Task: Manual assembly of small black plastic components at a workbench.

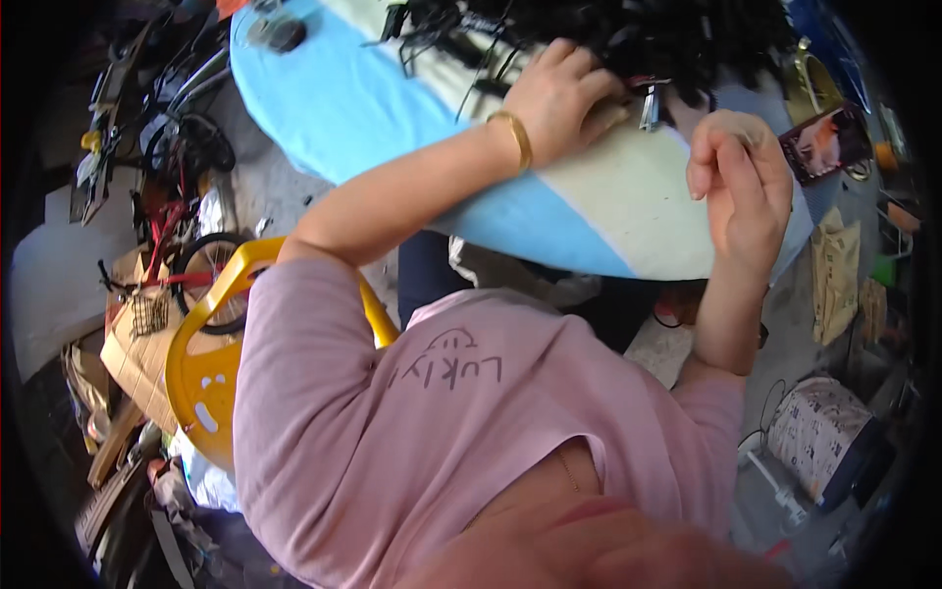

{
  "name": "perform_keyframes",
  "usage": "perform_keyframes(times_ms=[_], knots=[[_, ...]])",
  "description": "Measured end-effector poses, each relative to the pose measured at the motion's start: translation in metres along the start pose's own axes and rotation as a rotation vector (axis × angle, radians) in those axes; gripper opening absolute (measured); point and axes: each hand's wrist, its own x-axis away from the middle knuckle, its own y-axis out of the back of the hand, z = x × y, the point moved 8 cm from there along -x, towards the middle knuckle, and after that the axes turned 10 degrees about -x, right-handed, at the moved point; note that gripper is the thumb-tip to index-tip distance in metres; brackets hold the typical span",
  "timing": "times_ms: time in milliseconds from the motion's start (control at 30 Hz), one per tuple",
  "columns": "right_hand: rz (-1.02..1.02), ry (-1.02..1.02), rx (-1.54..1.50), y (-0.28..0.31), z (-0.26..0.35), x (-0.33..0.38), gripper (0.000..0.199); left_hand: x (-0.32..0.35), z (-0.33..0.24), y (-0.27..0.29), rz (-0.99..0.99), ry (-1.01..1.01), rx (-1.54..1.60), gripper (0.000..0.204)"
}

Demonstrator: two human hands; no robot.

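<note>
Head view — left hand [557, 103] beside black pieces [702, 44], right hand [744, 182] curled — both grips unclear.

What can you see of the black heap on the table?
The black heap is a loose tangle of dark, slender pieces, some cord-like, possibly plastic. It lies across the far side of the blue-and-cream table and runs out of the picture's top edge. The left hand is at its near edge; any grip is unclear.
</note>
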Motion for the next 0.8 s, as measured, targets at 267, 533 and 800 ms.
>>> perform_keyframes(times_ms=[267, 533, 800], knots=[[0.219, -0.464, 0.088, -0.031, -0.053, 0.03, 0.013, 0.005, 0.005, 0.036, 0.014, 0.003, 0.174, 0.02], [0.17, -0.549, 0.474, -0.024, -0.041, 0.036, 0.016, 0.009, 0.025, 0.072, -0.027, -0.08, 0.248, 0.016], [0.098, -0.547, 0.653, 0.004, -0.02, 0.049, 0.018, 0.114, 0.089, 0.219, -0.135, 0.376, 0.124, 0.016]])
